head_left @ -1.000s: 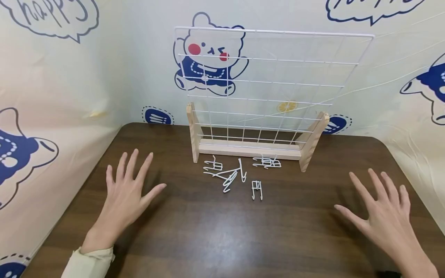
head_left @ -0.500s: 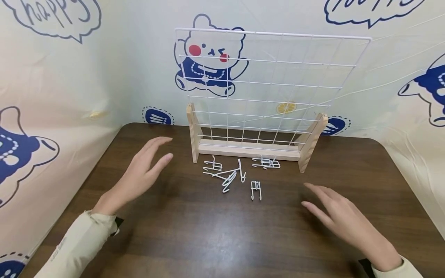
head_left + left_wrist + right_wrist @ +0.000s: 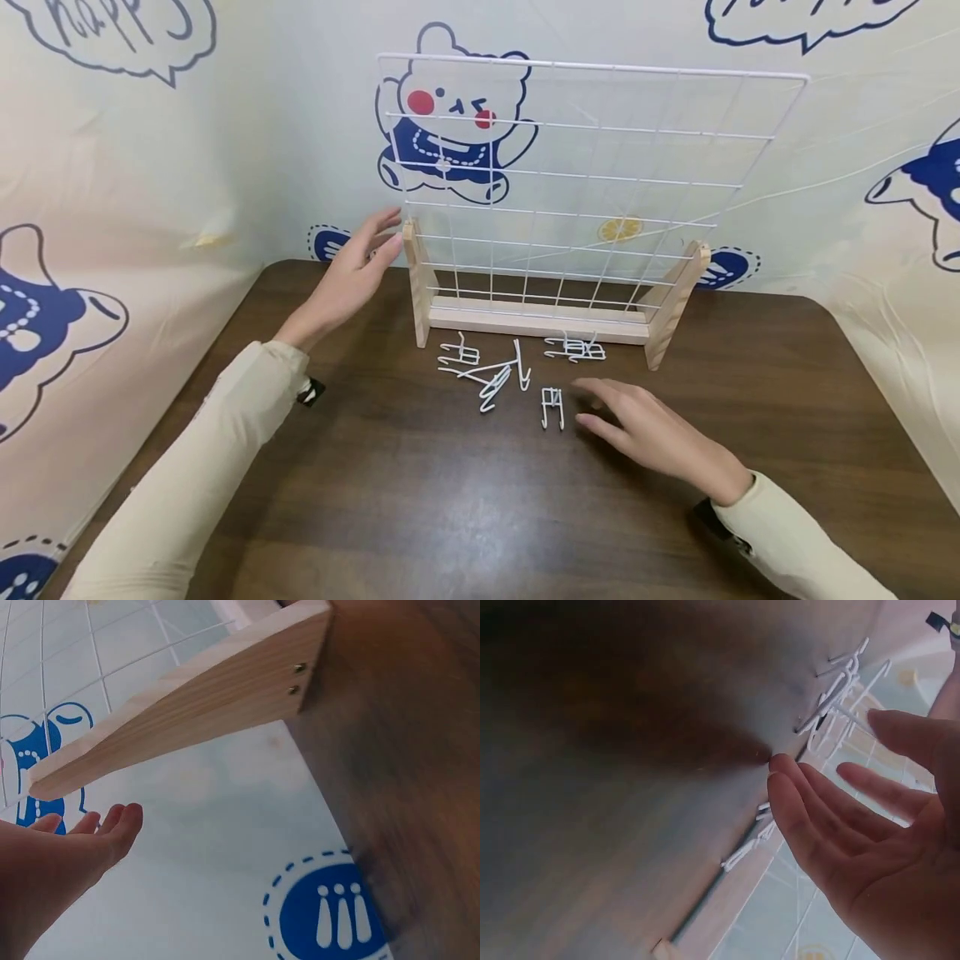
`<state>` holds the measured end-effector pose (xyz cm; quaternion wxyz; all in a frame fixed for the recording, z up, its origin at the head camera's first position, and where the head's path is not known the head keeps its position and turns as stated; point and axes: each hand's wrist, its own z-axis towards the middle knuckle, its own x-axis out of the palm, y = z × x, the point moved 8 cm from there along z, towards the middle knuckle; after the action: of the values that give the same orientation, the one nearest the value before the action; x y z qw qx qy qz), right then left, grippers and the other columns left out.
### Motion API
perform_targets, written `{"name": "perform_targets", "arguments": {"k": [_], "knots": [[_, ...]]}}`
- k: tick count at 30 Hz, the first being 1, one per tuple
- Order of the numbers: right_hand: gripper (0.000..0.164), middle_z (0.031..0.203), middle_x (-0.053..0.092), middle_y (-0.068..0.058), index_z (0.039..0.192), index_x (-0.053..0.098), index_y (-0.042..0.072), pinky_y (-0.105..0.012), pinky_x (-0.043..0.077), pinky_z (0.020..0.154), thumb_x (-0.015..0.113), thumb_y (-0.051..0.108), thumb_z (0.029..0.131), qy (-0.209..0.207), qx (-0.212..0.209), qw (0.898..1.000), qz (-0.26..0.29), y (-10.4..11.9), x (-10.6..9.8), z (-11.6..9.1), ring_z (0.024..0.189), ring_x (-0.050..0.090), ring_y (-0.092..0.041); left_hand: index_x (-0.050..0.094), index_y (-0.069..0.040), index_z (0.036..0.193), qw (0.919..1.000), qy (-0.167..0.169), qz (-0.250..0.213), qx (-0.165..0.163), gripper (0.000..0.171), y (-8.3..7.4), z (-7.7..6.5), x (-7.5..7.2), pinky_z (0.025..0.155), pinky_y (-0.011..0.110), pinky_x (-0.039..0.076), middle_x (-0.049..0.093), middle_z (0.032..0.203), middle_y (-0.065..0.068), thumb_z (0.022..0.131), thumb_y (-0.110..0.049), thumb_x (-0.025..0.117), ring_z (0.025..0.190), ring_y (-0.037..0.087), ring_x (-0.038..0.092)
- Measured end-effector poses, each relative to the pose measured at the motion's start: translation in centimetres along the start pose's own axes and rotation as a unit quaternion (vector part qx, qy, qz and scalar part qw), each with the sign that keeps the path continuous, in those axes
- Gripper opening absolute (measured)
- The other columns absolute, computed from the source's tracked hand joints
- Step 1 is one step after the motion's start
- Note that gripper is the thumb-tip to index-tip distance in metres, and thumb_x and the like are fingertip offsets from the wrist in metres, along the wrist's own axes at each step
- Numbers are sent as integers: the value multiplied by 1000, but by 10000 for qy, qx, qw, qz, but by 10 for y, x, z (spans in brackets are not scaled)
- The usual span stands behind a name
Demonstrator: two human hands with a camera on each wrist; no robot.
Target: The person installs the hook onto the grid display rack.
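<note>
A white wire grid panel stands in a pale wooden base, its left upright closest to my left hand. That hand is beside the upright's top with its fingers relaxed, holding nothing; in the left wrist view a gap shows between the fingers and the wood. My right hand hovers low over the table, fingers relaxed, just right of a white double-pronged wire hook. Nothing is in its grasp. Several more white hooks lie in front of the base, some tangled together.
A pair of overlapping hooks lies near the base's right side. The right upright stands behind my right hand. Printed cloth walls enclose the back and sides of the dark wooden table.
My left hand has moved forward and right to the grid's left upright. From the right side, my right hand has come inward to the single hook. The hooks and grid have stayed put.
</note>
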<state>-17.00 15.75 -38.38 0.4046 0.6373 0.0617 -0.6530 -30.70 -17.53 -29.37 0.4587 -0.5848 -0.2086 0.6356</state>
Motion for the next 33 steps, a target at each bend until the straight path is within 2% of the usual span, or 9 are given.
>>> {"name": "perform_targets", "arguments": {"k": [5,9,13,16,19,22,26,30,33], "knots": [[44,126,65,-7,135,59,6,-37,54,85,70,7,92,184,-617,9971,414,5,7,23,100,66,-18,34,-16,155,9990,30,-395,184,57,-5,23,7,115,49,29,37,157,6,105,-40,46,143,26,37],[45,118,65,-5,132,62,8,-35,52,78,69,-1,89,638,-759,9927,681,5,16,37,93,62,-19,49,-8,145,9976,94,-603,325,43,-7,31,14,112,45,35,52,145,10,107,-29,46,132,27,51],[37,104,64,-4,122,68,7,-31,48,75,71,-2,87,1004,-697,9912,512,2,24,44,86,57,-18,53,-3,139,9970,47,-638,445,38,-20,27,16,109,46,39,61,130,18,107,-22,44,121,33,60],[31,92,61,-2,115,69,8,-29,46,71,76,3,85,1042,-711,9915,320,1,25,46,80,56,-17,53,1,137,9961,-10,-660,587,36,-31,23,17,107,48,41,63,124,22,107,-16,44,116,37,62],[30,83,57,0,111,69,9,-26,45,66,79,9,83,1102,-748,9907,291,4,28,48,73,54,-14,54,3,135,9940,-84,-802,735,34,-34,23,19,104,49,42,64,119,23,107,-13,44,112,40,62],[27,81,55,1,106,69,12,-24,43,64,82,14,82,1168,-705,9902,284,6,30,48,71,50,-11,54,5,133,9923,-207,-887,834,33,-37,23,19,100,52,44,65,117,25,106,-11,44,109,42,62],[24,81,53,1,93,64,12,-23,42,61,84,17,80,1101,-510,9922,292,4,30,45,70,47,-7,54,6,131,9916,-375,-888,863,32,-36,21,21,95,55,46,64,117,29,106,-11,44,109,43,63],[18,74,54,4,88,62,10,-22,43,58,80,11,84,917,-367,9940,479,2,26,42,65,47,-4,54,6,130,9908,-498,-910,874,31,-33,20,21,93,57,46,63,118,30,106,-12,43,108,43,63],[11,71,57,9,86,65,12,-22,44,59,75,8,88,718,-430,9955,446,4,21,40,64,49,-2,54,5,129,9903,-582,-882,905,31,-33,19,20,96,56,45,63,117,30,107,-13,43,108,43,63]]}}
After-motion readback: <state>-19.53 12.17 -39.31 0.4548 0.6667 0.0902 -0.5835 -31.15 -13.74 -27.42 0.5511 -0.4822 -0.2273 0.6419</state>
